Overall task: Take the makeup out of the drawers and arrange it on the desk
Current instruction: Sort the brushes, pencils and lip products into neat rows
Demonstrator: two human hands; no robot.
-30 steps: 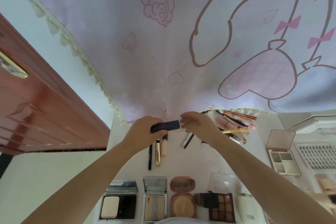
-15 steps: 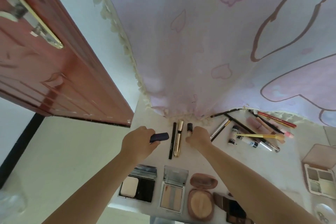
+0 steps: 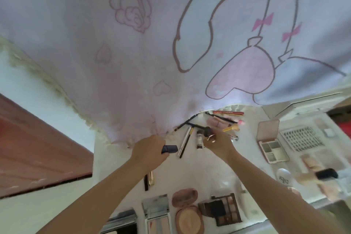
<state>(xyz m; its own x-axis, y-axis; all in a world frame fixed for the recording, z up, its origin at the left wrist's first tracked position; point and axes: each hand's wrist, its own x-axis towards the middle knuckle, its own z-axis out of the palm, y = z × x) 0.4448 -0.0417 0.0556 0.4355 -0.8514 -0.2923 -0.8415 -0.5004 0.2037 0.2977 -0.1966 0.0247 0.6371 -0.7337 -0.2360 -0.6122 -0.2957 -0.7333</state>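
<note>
Above the surface (image 3: 209, 167), the left hand (image 3: 150, 150) clenched a dark tube (image 3: 170, 149); at two o'clock the right hand (image 3: 218, 143) pinched a small rose-gold piece (image 3: 210, 137) — it could slip and roll among the pencils (image 3: 187, 136).

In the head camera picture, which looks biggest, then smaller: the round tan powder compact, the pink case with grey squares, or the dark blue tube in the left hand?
1. Round tan powder compact
2. Pink case, similar; the compact lies nearer, so unsure
3. Dark blue tube, plainly smallest, though the left hand hides part.

left hand (image 3: 150, 150): fingers curled in a grip | right hand (image 3: 216, 143): fingers pinching | both forearms stretched forward
</note>
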